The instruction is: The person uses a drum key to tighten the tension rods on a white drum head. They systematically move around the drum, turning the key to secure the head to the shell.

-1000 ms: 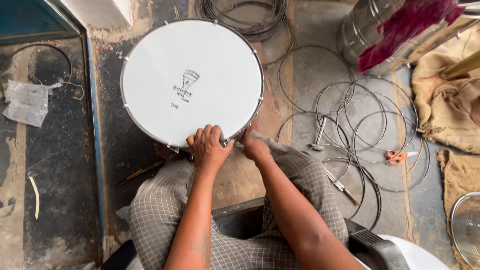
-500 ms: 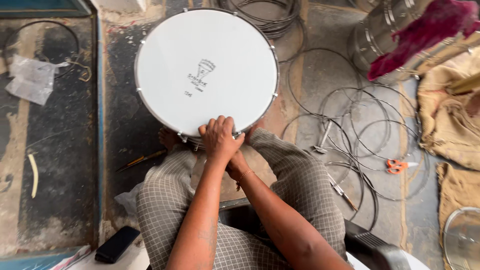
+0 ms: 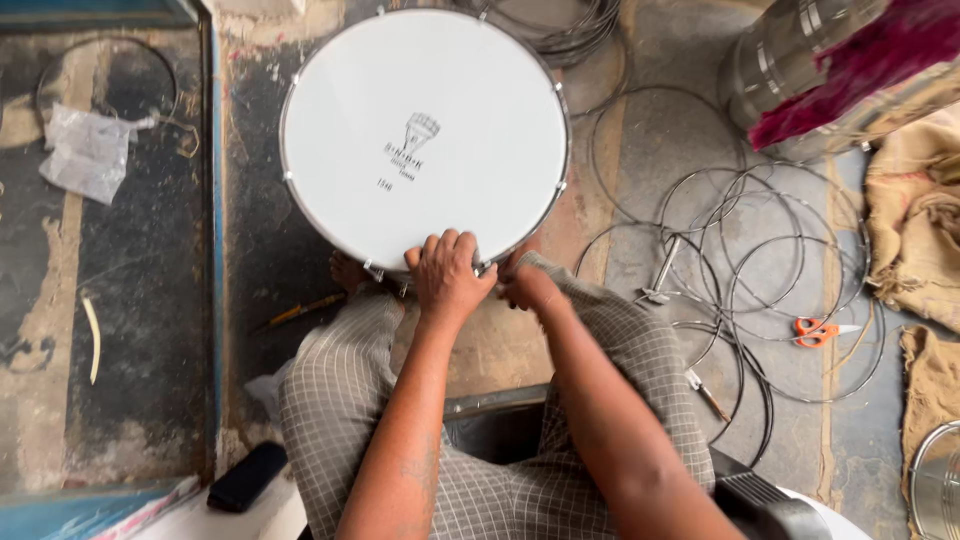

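Two hands: left hand (image 3: pixel 447 278) clamps white drum (image 3: pixel 425 135) rim steadying it, right hand (image 3: pixel 527 287) grip hidden, cannot tell.

A small dark printed emblem (image 3: pixel 418 133) sits mid-drumhead above my fingers, and a crumpled clear plastic bag (image 3: pixel 88 150) lies on the floor to my left.

Wire hoops (image 3: pixel 760 270) right of drum (image 3: pixel 425 130)

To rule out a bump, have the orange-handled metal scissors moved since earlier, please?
No. The orange-handled metal scissors still lie among the same thin wire hoops, right of the grey metal rod.
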